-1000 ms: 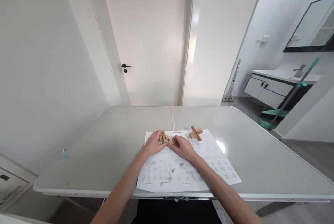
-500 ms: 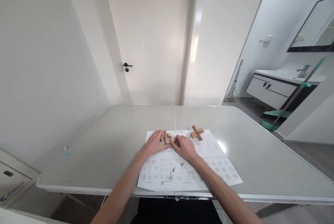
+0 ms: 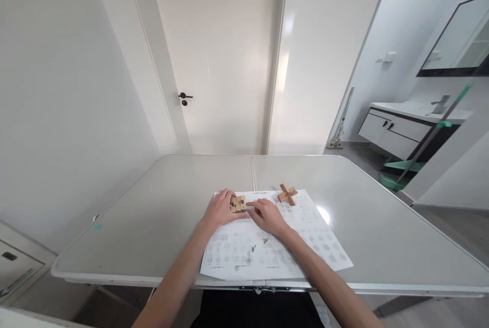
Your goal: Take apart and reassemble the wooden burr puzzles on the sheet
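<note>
Several small wooden pieces [image 3: 239,203] lie pushed together, with a small gap among them, at the upper left of a printed paper sheet [image 3: 267,251]. My left hand [image 3: 222,209] curves around their left side and near edge, thumb stretched along the front. To their right is my right hand [image 3: 266,215], its index finger pointing at the pieces' right edge and its other fingers curled; whether the fingertip touches is too small to tell. A crossed wooden assembly [image 3: 287,194] rests at the sheet's upper right, apart from both hands.
The sheet lies on a pale folding table [image 3: 153,221] with a seam down its middle. Beyond the table stands a white door [image 3: 225,63]. At the right are a sink cabinet [image 3: 393,129], a mop [image 3: 342,124] and a green dustpan [image 3: 393,182].
The wooden pieces between my hands have come closer together into a compact block. My right hand's index finger has straightened, and my left hand has shifted slightly left.
</note>
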{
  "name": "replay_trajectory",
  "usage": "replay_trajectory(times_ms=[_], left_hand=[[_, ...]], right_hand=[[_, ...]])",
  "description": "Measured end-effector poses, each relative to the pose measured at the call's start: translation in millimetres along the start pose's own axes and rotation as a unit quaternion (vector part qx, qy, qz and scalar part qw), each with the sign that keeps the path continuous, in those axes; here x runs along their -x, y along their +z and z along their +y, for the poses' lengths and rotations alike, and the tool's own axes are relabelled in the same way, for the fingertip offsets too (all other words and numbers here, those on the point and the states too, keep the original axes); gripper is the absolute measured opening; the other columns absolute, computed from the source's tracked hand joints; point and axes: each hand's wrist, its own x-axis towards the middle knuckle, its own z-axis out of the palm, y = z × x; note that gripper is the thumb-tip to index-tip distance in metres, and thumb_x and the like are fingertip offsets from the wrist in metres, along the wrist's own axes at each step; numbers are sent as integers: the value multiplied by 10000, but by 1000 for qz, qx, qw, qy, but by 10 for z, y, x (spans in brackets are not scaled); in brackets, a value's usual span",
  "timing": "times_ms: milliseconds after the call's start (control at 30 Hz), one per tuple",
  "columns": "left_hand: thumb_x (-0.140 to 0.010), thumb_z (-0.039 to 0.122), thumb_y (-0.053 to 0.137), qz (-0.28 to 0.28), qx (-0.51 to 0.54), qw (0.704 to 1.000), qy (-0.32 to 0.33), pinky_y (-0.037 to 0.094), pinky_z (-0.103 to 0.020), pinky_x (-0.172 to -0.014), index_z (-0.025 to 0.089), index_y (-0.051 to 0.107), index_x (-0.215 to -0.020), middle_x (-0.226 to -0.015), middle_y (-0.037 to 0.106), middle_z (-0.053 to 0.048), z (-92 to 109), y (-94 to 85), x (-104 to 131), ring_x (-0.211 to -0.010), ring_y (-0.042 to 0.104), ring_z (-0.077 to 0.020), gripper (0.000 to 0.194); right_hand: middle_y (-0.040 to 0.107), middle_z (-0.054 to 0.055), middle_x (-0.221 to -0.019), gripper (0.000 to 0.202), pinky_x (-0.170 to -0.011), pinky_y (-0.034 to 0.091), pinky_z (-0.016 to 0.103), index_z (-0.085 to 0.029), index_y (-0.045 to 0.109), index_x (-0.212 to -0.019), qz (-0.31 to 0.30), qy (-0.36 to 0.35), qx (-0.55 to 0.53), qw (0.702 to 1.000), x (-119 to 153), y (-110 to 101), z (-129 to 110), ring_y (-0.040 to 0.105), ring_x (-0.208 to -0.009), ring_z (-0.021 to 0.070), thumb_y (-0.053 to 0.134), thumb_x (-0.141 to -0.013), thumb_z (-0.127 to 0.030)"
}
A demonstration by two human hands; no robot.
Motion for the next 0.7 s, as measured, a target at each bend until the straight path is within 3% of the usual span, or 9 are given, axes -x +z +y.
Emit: replay_trajectory(times_ms=[133, 267, 500, 700], left_hand=[[-738, 701, 796, -23, 14, 999, 24, 552, -393, -884, 299, 586, -1341, -1326, 604, -73, 65, 7, 14, -1090, 680, -292, 755], [-789, 678, 772, -23, 4, 1000, 18, 560, -379, -882, 313, 639, -1269, -1342, 605, -53, 115, 28, 8, -1041, 703, -266, 618], [-776, 685, 780, 40, -60, 994, -80, 535, -393, -849, 245, 654, -1130, -1133, 655, -71, 30, 43, -36, -940, 694, -277, 578], [-777, 660, 791, 97, -107, 976, -165, 529, -404, -809, 228, 654, -1116, -1126, 636, -102, -135, 13, -41, -884, 684, -287, 566]], right_hand=[[696, 56, -871, 260, -831, 458, 338, -249, 743, -1188, -2, -6, -16, 1000, 4, 11, 20, 633, -878, 245, 581, -986, -226], [692, 41, -829, 240, -808, 462, 339, -228, 718, -1168, 6, 9, -39, 999, -1, 16, 29, 634, -852, 246, 580, -971, -230], [707, 22, -800, 253, -698, 469, 311, -203, 631, -1193, 25, 56, -86, 994, -20, 9, 44, 656, -747, 225, 508, -987, -283], [698, 8, -765, 244, -652, 463, 302, -204, 608, -1161, 47, 85, -109, 989, -12, -18, 58, 656, -688, 215, 470, -986, -305]])
